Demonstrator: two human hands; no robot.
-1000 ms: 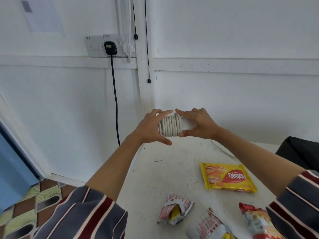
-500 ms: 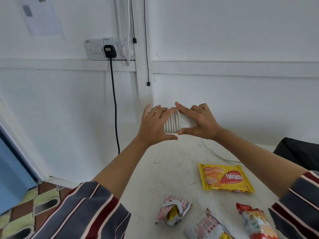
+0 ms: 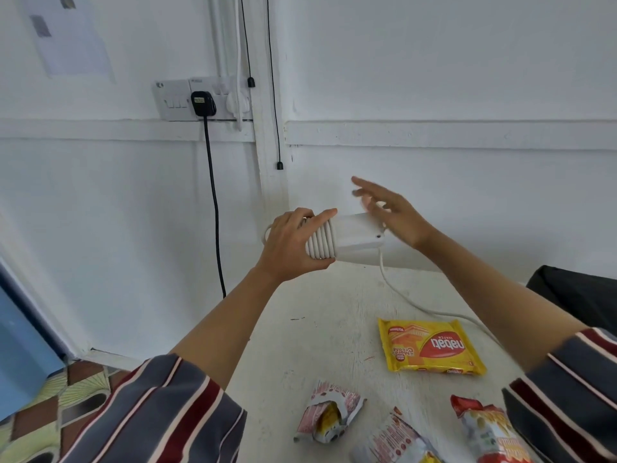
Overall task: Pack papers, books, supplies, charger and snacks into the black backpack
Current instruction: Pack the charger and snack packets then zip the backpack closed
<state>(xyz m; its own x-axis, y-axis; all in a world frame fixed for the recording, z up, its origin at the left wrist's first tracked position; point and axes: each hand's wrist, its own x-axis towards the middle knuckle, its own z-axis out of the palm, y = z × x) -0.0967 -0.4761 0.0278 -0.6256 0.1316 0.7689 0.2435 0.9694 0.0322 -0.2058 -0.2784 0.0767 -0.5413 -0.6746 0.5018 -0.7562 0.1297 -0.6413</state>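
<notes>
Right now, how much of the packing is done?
Partly wound: cord loops sit round the charger, which the left hand grips; the right hand is open. Loose cord trails on the table. Four snack packs lie unpacked. Inside the black backpack is hidden, so what it holds is unknown.

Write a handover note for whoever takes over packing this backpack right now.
Left hand grips the white charger over its wound coils.
Right hand is open beside the charger's far end, blurred.
Cord partly wound; loose cable trails across the table.
Yellow wafer pack and three snack packets lie on the table; black backpack at the right edge.
Left: finish winding, pack charger and snacks.
</notes>
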